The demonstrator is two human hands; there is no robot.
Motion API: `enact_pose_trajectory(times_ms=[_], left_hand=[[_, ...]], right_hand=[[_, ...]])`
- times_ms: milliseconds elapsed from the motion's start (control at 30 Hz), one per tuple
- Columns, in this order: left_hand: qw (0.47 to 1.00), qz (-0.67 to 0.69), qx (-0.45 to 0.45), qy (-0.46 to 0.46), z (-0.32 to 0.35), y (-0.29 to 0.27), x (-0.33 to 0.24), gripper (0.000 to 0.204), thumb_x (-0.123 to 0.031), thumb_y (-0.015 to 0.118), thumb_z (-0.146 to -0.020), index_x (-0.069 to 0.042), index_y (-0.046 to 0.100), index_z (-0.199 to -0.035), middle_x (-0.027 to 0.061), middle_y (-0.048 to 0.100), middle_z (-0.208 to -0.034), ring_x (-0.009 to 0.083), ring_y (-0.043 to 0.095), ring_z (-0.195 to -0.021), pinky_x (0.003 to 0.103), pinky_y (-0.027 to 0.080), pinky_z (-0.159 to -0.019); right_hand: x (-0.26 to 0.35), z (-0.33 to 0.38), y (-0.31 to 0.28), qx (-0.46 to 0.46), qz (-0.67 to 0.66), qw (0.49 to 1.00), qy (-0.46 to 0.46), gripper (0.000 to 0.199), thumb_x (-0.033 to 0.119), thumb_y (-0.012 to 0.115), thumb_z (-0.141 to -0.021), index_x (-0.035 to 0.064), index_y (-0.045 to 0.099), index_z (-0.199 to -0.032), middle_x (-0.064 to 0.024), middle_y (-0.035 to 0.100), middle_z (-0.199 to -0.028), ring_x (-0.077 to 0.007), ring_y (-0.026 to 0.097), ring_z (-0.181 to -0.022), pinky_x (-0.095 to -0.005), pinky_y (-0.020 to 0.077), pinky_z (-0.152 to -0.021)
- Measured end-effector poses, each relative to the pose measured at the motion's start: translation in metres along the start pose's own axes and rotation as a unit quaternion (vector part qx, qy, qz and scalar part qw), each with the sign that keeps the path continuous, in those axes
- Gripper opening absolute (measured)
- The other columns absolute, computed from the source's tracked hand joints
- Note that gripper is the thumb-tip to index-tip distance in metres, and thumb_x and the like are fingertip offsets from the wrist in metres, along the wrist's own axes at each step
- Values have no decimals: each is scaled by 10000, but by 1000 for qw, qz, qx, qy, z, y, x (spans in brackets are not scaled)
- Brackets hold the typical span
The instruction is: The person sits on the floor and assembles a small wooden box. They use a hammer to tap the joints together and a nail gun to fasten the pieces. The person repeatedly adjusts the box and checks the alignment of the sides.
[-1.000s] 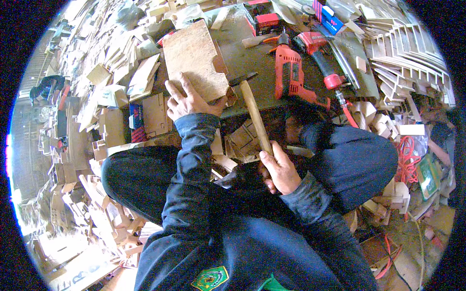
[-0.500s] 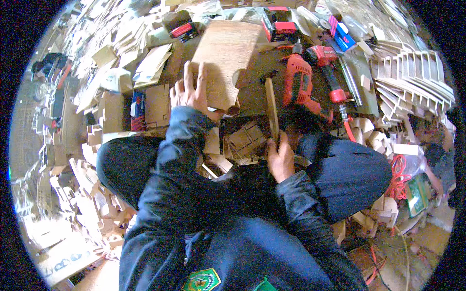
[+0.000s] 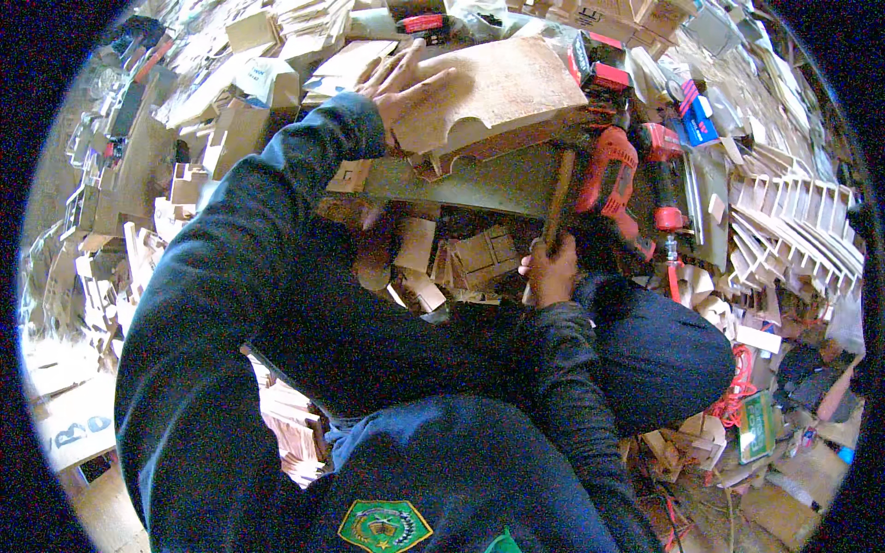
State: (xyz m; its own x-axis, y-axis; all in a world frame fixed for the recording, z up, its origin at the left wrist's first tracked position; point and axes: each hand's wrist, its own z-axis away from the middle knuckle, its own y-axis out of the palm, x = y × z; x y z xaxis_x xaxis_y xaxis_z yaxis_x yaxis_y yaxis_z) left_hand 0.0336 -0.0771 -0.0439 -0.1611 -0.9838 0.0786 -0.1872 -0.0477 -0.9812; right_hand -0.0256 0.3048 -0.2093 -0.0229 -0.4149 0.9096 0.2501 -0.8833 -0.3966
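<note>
The left hand [image 3: 398,96] lies with fingers spread across the left end of a wooden box [image 3: 507,78], which rests aslant on the surface [image 3: 461,192], its notched edge toward the person. The right hand [image 3: 553,271] is closed around the handle of a hammer [image 3: 560,198], whose head, hard to make out, is near the box's right part. A red drill [image 3: 608,170] lies just right of the hammer, with a red-and-black air tool [image 3: 665,175] beside it.

The wooden board [image 3: 507,85] has swung clockwise, apparently nearer the red drill [image 3: 605,175].
</note>
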Motion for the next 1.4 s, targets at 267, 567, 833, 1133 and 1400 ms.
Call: enact_pose_trajectory(times_ms=[267, 567, 833, 1133, 1400], left_hand=[[988, 64, -142, 24, -51, 27, -11, 1021, -422, 814, -565, -282, 360, -1470, 184, 417, -1353, 438, 475, -1147, 532, 448, -962], [993, 62, -97, -13, -62, 32, 2, 1008, -425, 813, -568, -292, 368, -1463, 180, 424, -1344, 434, 481, -1135, 536, 454, -949], [994, 63, -89, -26, -61, 33, 7, 997, -428, 812, -570, -300, 376, -1457, 176, 430, -1335, 430, 487, -1124, 540, 459, -938], [994, 63, -83, -26, -65, 30, -1, 984, -431, 811, -573, -310, 384, -1451, 172, 437, -1326, 426, 493, -1112, 544, 465, -924], [995, 57, -78, -28, -66, 29, -8, 973, -434, 810, -575, -318, 391, -1445, 168, 442, -1318, 423, 499, -1102, 548, 470, -913]], right_hand=[[41, 93, -7, 127, -17, 991, -40, 319, 263, 570, -971, 29, 427, -1135, -53, 532, -628, -170, 557, -458, -311, 460, -420], [128, 70, 17, 73, 54, 978, -185, 287, 262, 485, -1006, 2, 481, -1127, -183, 616, -683, -378, 632, -583, -447, 486, -540], [121, 59, 22, -5, 133, 953, -274, 273, 225, 510, -983, -30, 486, -1076, -285, 616, -819, -474, 619, -716, -486, 484, -587], [114, 61, 0, 118, -21, 992, 48, 287, 227, 501, -995, -30, 477, -1119, -253, 622, -837, -443, 601, -691, -484, 461, -598], [57, 40, 9, -37, 183, 962, -199, 671, 133, 590, -868, -15, 301, -1455, -293, 417, -1358, -438, 460, -1197, -454, 391, -1019]])
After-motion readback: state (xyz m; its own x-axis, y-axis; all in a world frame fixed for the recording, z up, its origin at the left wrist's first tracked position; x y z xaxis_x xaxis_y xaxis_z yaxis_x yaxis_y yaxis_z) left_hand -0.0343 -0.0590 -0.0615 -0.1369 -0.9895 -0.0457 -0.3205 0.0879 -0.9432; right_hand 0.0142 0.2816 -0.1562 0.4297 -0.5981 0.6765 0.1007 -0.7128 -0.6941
